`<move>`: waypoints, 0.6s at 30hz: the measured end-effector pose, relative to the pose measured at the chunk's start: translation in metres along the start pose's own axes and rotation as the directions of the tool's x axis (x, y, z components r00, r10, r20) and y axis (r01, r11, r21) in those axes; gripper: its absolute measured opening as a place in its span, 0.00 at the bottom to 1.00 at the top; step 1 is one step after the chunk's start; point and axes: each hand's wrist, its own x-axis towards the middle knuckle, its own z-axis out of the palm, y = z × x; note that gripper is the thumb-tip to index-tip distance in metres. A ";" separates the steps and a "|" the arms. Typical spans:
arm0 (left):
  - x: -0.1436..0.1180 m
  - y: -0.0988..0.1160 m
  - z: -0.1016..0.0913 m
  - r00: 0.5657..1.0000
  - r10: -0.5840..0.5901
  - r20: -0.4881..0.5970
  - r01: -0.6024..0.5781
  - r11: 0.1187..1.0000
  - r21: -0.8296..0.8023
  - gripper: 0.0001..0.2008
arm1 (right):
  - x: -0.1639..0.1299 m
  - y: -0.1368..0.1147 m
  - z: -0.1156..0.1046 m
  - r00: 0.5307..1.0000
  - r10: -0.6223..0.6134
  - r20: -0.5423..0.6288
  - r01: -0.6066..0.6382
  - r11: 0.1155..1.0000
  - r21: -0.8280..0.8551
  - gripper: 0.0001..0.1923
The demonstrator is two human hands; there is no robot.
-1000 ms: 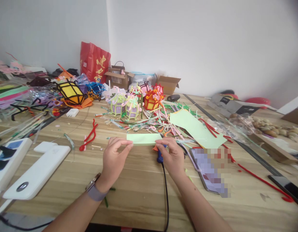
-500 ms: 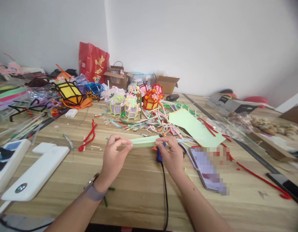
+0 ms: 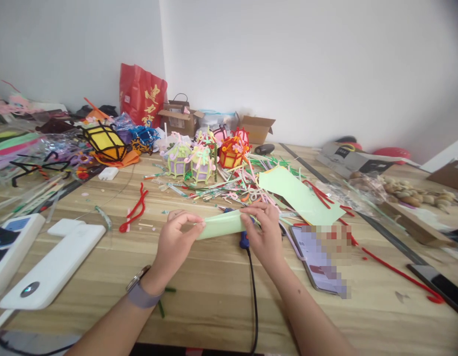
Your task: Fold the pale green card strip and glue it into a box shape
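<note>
Between my two hands a strip of pale green paper (image 3: 221, 225) is held up above the table, stretched sideways and slightly curved. My left hand (image 3: 179, 235) pinches its left end between thumb and fingers. Its right end is gripped by my right hand (image 3: 264, 230) in the same way. Behind and below my right hand lies a blue-handled tool (image 3: 244, 241) with a black cord, partly hidden by the hand and the paper. A larger pale green sheet (image 3: 301, 194) rests on the table beyond my right hand.
Small pipe-cleaner lanterns (image 3: 201, 163) stand at the back among scattered stems. A phone (image 3: 316, 259) lies to the right, near a long red pipe cleaner (image 3: 399, 274). On the left are a white power bank (image 3: 54, 267) and a twisted red pipe cleaner (image 3: 137, 210).
The green strip has tilted so that more of its broad face shows. Both hands keep their hold at its ends and have hardly moved.
</note>
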 end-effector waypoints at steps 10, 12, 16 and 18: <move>-0.011 0.010 0.007 0.957 0.284 0.065 -0.289 0.953 0.090 0.04 | -0.017 -0.036 0.013 0.969 -0.227 0.099 0.243 0.948 -0.207 0.06; -0.011 0.011 0.005 0.951 0.299 0.078 -0.305 0.949 0.084 0.04 | -0.016 -0.037 0.013 0.966 -0.232 0.113 0.250 0.948 -0.195 0.06; -0.007 0.008 0.002 0.972 0.225 0.060 -0.229 0.972 0.058 0.04 | -0.008 -0.026 0.004 0.971 -0.219 0.095 0.232 0.960 -0.160 0.05; -0.003 0.004 0.000 0.992 0.122 0.039 -0.123 0.992 0.019 0.04 | -0.001 -0.014 -0.002 0.983 -0.168 0.073 0.177 0.972 -0.153 0.05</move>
